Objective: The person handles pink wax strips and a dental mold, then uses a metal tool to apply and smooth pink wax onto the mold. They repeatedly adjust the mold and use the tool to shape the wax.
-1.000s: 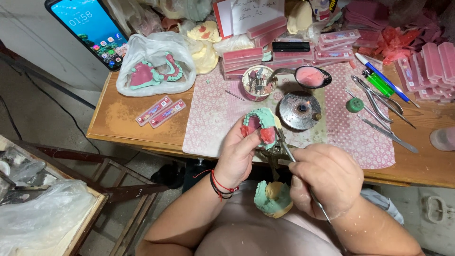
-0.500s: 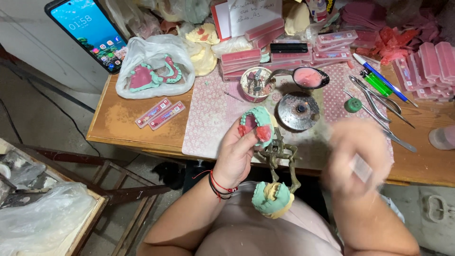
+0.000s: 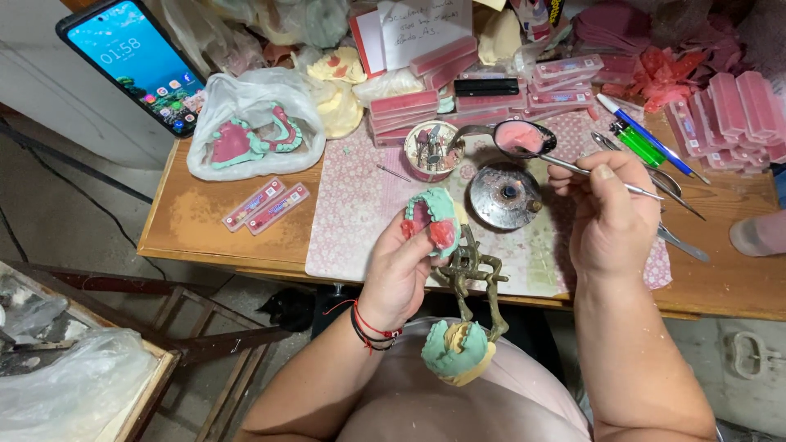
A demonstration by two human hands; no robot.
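Lit blue phone screen (image 3: 135, 61) top left; two slim pink packets (image 3: 267, 206) on wood tabletop (image 3: 192, 221) below bag.

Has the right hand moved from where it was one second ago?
Yes. The right hand went up from the table edge, and now it is beside the round metal lid.

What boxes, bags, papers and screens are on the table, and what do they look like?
Phone: far left corner, slim black rectangle, lit blue screen.
Plastic bag: left on the table, clear and crumpled, pink and green moulds inside.
Two small packs: near the left edge, narrow pink strips.
Flat boxes: stacked at the back, long and pink.
Paper note: back centre, white, handwritten.
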